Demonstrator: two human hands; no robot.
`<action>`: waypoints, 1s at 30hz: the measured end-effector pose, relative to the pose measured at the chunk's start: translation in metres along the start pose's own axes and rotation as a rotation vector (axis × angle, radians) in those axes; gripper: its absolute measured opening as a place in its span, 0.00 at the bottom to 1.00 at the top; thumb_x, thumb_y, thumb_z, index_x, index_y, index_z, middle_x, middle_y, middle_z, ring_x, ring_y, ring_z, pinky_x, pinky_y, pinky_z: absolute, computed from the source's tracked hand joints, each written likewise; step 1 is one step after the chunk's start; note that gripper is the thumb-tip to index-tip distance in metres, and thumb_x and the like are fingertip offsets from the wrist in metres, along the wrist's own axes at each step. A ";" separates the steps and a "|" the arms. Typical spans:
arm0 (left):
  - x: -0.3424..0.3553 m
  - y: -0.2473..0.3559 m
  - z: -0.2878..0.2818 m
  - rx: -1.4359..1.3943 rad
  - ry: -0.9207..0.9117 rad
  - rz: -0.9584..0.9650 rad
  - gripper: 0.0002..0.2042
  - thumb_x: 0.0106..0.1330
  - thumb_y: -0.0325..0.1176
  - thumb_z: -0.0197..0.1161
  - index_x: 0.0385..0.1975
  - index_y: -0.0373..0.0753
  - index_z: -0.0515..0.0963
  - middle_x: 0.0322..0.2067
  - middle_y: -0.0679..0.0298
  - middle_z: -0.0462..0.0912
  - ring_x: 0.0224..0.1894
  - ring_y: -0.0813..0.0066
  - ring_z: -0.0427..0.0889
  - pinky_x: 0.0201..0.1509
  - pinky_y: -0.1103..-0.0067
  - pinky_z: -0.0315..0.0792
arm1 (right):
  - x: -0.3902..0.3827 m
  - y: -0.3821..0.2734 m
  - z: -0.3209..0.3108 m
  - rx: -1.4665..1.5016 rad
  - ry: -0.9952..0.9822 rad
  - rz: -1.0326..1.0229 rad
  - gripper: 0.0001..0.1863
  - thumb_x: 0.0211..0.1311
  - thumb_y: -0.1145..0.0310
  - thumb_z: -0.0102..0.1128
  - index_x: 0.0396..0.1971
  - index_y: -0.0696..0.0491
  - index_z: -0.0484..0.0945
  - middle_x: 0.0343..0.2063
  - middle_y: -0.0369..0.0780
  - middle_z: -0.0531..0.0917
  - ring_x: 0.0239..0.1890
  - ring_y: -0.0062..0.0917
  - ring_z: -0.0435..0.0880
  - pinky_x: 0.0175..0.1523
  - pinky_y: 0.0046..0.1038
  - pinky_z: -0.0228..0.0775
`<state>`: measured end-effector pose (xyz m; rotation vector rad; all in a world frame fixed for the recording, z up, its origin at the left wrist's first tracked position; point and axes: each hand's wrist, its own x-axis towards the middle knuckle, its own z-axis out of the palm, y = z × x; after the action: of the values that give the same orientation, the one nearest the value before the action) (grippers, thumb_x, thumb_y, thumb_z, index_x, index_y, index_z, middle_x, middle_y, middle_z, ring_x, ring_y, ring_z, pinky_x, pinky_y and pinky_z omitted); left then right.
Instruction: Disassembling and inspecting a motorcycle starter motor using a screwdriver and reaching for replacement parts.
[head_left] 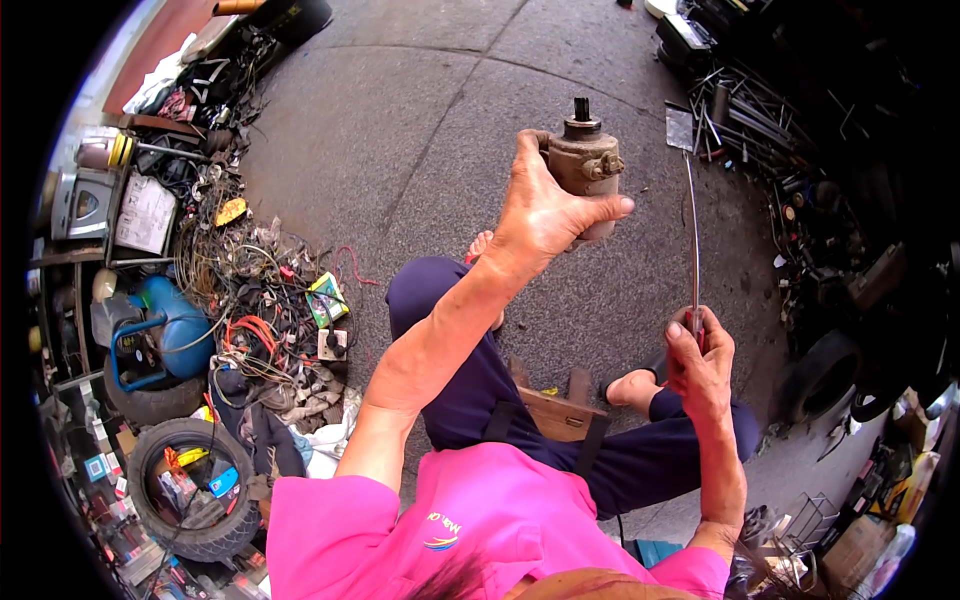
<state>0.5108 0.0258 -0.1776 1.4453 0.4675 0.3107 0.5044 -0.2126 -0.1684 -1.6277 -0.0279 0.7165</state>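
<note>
The small brown motor (585,165), a stubby cylinder with a dark shaft on top, was up in the air in front of me, above my knee. My left hand (545,215) had its fingers wrapped tight around the body, thumb across the front. My right hand (700,360) was clenched on the red handle of a long thin screwdriver (693,240), blade pointing up just beside the motor. A tangle of wires (260,300) and a blue tank (165,325) lay off to my left on the concrete
</note>
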 end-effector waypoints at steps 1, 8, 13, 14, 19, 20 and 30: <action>0.001 0.004 0.006 0.018 -0.008 0.024 0.37 0.33 0.30 0.79 0.43 0.33 0.59 0.35 0.56 0.74 0.38 0.72 0.76 0.35 0.79 0.77 | 0.000 -0.001 -0.004 -0.008 0.020 0.053 0.10 0.56 0.66 0.60 0.26 0.55 0.70 0.14 0.28 0.67 0.15 0.08 0.61 0.20 0.14 0.53; -0.001 0.015 0.000 -0.032 -0.075 -0.100 0.30 0.39 0.29 0.76 0.41 0.31 0.66 0.33 0.56 0.76 0.32 0.70 0.80 0.34 0.75 0.79 | 0.027 0.008 0.002 -0.217 0.064 0.009 0.19 0.52 0.55 0.62 0.26 0.57 0.69 0.15 0.32 0.66 0.19 0.15 0.64 0.24 0.23 0.58; -0.002 0.005 0.020 -0.006 -0.269 -0.266 0.29 0.42 0.34 0.74 0.43 0.30 0.68 0.34 0.57 0.77 0.31 0.70 0.80 0.33 0.76 0.79 | 0.034 0.015 -0.007 -0.187 0.186 -0.158 0.20 0.52 0.53 0.63 0.25 0.56 0.69 0.15 0.32 0.67 0.17 0.14 0.64 0.21 0.22 0.56; -0.004 0.000 0.021 -0.014 -0.315 -0.291 0.29 0.42 0.35 0.74 0.43 0.29 0.68 0.34 0.56 0.77 0.31 0.70 0.80 0.32 0.76 0.79 | 0.034 0.015 -0.008 -0.207 0.228 -0.206 0.24 0.50 0.50 0.64 0.24 0.58 0.69 0.17 0.34 0.68 0.20 0.17 0.66 0.25 0.24 0.60; -0.025 0.000 0.041 0.149 -0.470 -0.287 0.30 0.41 0.34 0.74 0.44 0.29 0.68 0.35 0.54 0.77 0.31 0.68 0.81 0.29 0.78 0.78 | 0.029 0.005 -0.020 -0.029 0.258 -0.215 0.30 0.47 0.42 0.63 0.25 0.58 0.69 0.17 0.35 0.71 0.17 0.16 0.70 0.18 0.22 0.61; -0.029 -0.004 0.045 0.196 -0.483 -0.197 0.29 0.42 0.35 0.74 0.43 0.30 0.68 0.33 0.57 0.77 0.30 0.70 0.80 0.27 0.79 0.77 | 0.030 0.004 -0.021 -0.036 0.233 -0.188 0.32 0.44 0.40 0.64 0.26 0.58 0.70 0.17 0.36 0.72 0.15 0.16 0.70 0.16 0.21 0.61; -0.052 -0.006 0.098 0.401 -0.517 -0.061 0.28 0.39 0.30 0.73 0.39 0.31 0.66 0.29 0.57 0.77 0.28 0.73 0.80 0.25 0.79 0.76 | 0.027 0.018 -0.029 0.166 0.251 -0.176 0.40 0.27 0.49 0.76 0.35 0.68 0.73 0.30 0.46 0.79 0.30 0.25 0.79 0.33 0.24 0.73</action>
<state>0.5130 -0.0849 -0.1713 1.8215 0.1521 -0.2219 0.5326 -0.2308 -0.1961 -1.5233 0.0671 0.3672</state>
